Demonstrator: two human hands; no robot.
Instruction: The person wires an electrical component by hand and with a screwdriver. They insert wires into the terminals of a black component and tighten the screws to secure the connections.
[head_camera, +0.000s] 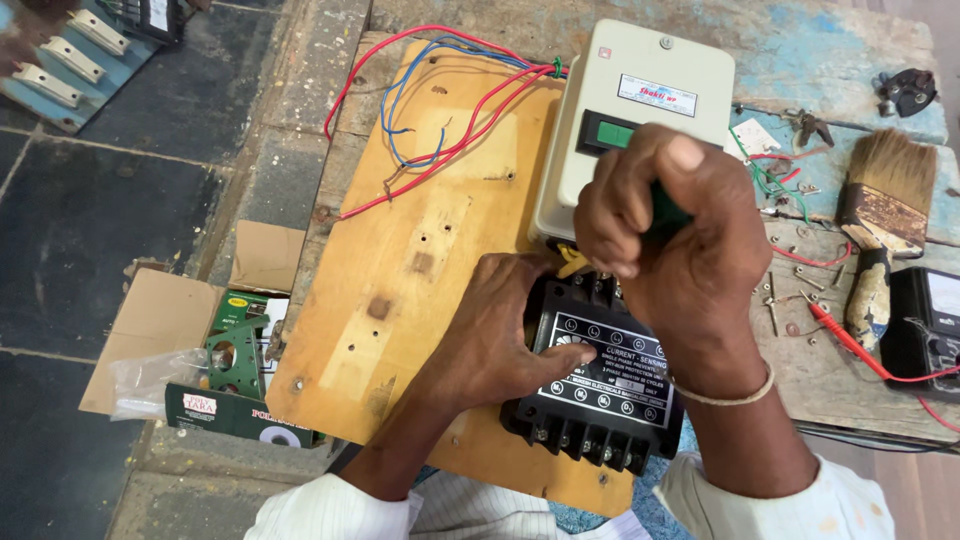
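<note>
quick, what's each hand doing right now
Left hand: pressed flat on the black relay block, gripping nothing.
Right hand: fist closed around a green-handled tool, tip hidden.

We have open board (420, 260) to the left of our left hand (500, 335), bare but for the red and blue wires (440, 110) looping across its far end; straight ahead the cream switch box (640, 120) blocks the way, and the black relay (600, 385) fills the near edge; to the right, loose screws (790, 300), a paintbrush (885, 200) and a red probe lead (850, 345) crowd the bench beside our right hand (670, 230).
</note>
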